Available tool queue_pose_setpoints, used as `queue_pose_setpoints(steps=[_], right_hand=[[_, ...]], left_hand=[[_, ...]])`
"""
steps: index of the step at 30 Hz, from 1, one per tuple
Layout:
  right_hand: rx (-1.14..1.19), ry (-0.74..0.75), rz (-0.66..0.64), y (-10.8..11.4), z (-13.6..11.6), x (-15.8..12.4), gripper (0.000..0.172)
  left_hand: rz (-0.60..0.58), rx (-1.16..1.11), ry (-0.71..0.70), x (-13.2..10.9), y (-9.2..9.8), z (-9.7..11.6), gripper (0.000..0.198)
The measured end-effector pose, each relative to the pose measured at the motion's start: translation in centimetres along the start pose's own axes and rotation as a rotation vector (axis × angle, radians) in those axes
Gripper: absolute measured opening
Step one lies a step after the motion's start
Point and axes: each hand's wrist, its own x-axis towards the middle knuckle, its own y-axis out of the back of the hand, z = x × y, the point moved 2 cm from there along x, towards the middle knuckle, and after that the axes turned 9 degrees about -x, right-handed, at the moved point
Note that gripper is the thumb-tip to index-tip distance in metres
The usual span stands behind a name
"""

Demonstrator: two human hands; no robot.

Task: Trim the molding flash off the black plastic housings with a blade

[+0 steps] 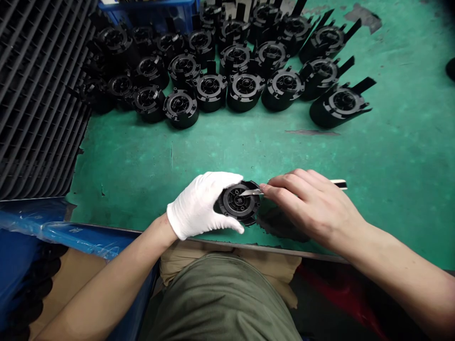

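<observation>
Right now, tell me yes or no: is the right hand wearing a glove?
No, the right hand is bare, while the left hand wears a white glove.

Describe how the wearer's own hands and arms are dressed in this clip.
The left hand wears a plain white glove that ends at the wrist; no marking can be made out on it. The right hand is ungloved. The left forearm and right forearm are bare where visible.
</observation>
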Motion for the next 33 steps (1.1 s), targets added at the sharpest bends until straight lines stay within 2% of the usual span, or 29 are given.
queue_pose_setpoints(steps=[7, 13, 20, 27, 33], right_hand=[[0.001, 0.040, -0.045, 0.5, 0.6, 0.5, 0.024], [0.001, 0.066, -0.021, 0.8, 0.7, 0.6, 0.021], [-0.041, 0.091, -0.003, 1.4, 0.3, 0.7, 0.023], [-0.094, 0.079, -0.045, 2.0, -0.8, 0.2, 0.024], [-0.117, 0.019, -0.060, 2.7, -2.7, -0.2, 0.020]], left_hand=[[-0.007, -0.028, -0.012, -0.2, 0.0, -0.3, 0.095], [-0.010, -0.015, 0.013, 0.0, 0.0, -0.2, 0.094], [0.015, 0.002, -0.031, -0.3, 0.0, -0.4, 0.095], [0.024, 0.044, -0.054, -0.6, -0.1, -0.6, 0.098], [0.024, 0.057, -0.038, -0.7, -0.1, -0.7, 0.100]])
